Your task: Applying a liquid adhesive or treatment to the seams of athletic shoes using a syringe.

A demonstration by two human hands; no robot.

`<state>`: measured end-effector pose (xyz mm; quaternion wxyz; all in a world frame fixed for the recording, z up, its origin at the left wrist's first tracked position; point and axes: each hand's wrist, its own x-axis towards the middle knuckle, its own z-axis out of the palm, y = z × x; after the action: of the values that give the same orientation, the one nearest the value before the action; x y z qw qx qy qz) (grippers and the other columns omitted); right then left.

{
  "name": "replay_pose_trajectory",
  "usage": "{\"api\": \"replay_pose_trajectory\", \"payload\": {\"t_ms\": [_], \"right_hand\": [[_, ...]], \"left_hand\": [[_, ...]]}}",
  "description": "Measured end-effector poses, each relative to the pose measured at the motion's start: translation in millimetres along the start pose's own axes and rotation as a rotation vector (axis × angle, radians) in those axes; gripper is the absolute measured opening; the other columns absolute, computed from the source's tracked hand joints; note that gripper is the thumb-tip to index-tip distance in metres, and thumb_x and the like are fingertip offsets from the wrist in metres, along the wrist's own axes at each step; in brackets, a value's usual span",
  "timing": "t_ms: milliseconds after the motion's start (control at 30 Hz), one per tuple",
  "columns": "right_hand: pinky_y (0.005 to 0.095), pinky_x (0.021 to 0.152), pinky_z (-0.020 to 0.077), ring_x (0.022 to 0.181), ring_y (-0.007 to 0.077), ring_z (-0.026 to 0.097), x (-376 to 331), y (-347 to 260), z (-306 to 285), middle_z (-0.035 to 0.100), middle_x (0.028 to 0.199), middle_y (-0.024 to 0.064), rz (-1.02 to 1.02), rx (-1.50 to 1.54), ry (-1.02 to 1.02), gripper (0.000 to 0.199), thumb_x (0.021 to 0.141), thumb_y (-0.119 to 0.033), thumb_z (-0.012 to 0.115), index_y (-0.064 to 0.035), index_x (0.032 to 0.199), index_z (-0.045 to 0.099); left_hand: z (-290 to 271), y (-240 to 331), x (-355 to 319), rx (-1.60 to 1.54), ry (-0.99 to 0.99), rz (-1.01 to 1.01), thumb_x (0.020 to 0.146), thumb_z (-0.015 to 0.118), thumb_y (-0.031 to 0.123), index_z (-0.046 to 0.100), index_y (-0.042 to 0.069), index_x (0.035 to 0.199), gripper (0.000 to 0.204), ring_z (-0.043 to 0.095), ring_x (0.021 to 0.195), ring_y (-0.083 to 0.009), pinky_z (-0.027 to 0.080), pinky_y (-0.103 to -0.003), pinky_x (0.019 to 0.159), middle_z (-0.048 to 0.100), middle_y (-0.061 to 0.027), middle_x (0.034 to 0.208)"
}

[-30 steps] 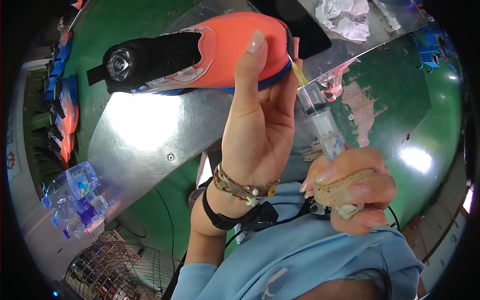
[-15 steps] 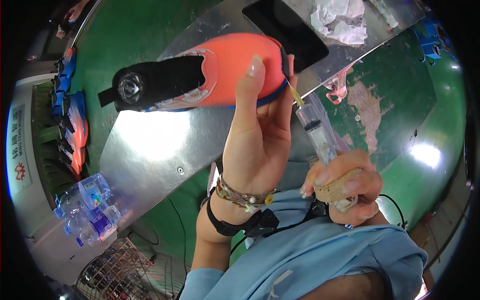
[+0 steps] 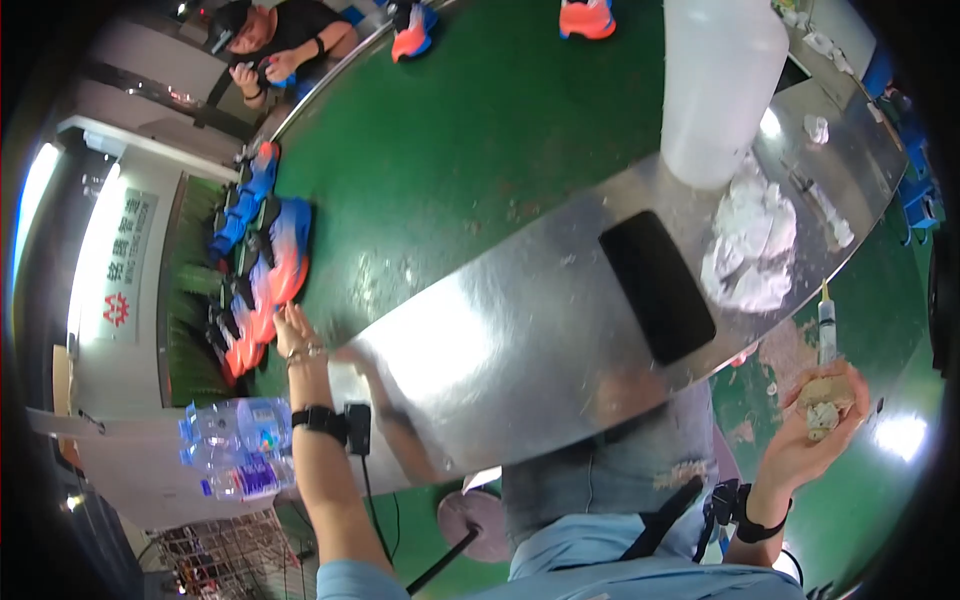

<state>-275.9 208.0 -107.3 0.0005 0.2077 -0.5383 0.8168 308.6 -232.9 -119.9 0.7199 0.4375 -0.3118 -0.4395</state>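
My left hand [image 3: 294,335] reaches to the far left, fingers stretched out at the orange toes of the sneakers. Whether it touches one is hard to see. These sneakers [image 3: 287,250], blue, white and orange with black collars, stand in a row there. My right hand [image 3: 815,430] is out to the right past the table edge, closed around a clear syringe [image 3: 827,335] that points up with a yellowish needle hub. A rough tan lump [image 3: 826,392] with whitish residue sits in the same palm.
On the metal table strip [image 3: 540,290] lie a black phone [image 3: 657,287], crumpled white tissue [image 3: 752,245], a second syringe [image 3: 825,207] and a white plastic bottle [image 3: 720,90]. Water bottles [image 3: 240,445] stand left. Across the green surface, a person [image 3: 290,50] works near more sneakers [image 3: 585,18].
The orange sneaker has left my left hand, which moved far left to the row. My right hand moved right with the syringe, away from the sneaker. The view has shifted.
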Motion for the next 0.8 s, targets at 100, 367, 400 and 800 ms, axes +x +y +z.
{"api": "replay_pose_trajectory", "payload": {"t_ms": [100, 367, 400, 800], "right_hand": [[0.0241, 0.039, 0.0391, 0.054, 0.019, 0.051, 23.9, 20.5, -18.9, 0.045, 0.088, 0.0149, -0.108, -0.231, -0.088, 0.046, 0.092, -0.041, 0.026, -0.0013, 0.109, 0.041], [0.024, 0.037, 0.0419, 0.048, 0.0167, 0.051, 56.2, 37.9, -15.1, 0.042, 0.09, 0.0141, 0.201, -0.051, -0.246, 0.055, 0.085, -0.055, 0.038, -0.0056, 0.109, 0.031], [0.0242, 0.036, 0.0418, 0.047, 0.0162, 0.051, 54.5, 31.7, -13.2, 0.042, 0.088, 0.0133, 0.235, -0.12, -0.234, 0.061, 0.082, -0.059, 0.04, -0.0055, 0.11, 0.031], [0.0298, 0.052, 0.0524, 0.066, 0.0262, 0.061, 63.9, 11.2, -31.4, 0.047, 0.092, 0.0154, 0.292, 0.139, -0.278, 0.062, 0.072, -0.048, 0.063, -0.0034, 0.107, 0.037]], "left_hand": [[148.5, -93.6, -103.3, 0.198, -0.07, -0.218, 0.088, 0.046, 0.022, 0.045, -0.004, 0.107, 0.032, 0.055, 0.103, -0.0235, 0.049, -0.029, 0.085, 0.053, -0.0162, 0.114], [401.5, -201.8, -168.5, 0.269, -0.708, -0.549, 0.09, 0.045, 0.031, 0.031, -0.007, 0.123, 0.053, 0.05, 0.11, -0.028, 0.042, -0.034, 0.094, 0.047, -0.0193, 0.122], [435.5, -215.6, -189.0, 0.247, -0.787, -0.599, 0.089, 0.047, 0.031, 0.031, -0.009, 0.122, 0.054, 0.053, 0.106, -0.0292, 0.045, -0.035, 0.091, 0.049, -0.0206, 0.118], [541.8, -276.4, -203.2, 0.062, -1.219, -0.637, 0.088, 0.047, 0.033, 0.04, -0.001, 0.116, 0.044, 0.041, 0.118, -0.0293, 0.035, -0.042, 0.099, 0.043, -0.0193, 0.125]]}}
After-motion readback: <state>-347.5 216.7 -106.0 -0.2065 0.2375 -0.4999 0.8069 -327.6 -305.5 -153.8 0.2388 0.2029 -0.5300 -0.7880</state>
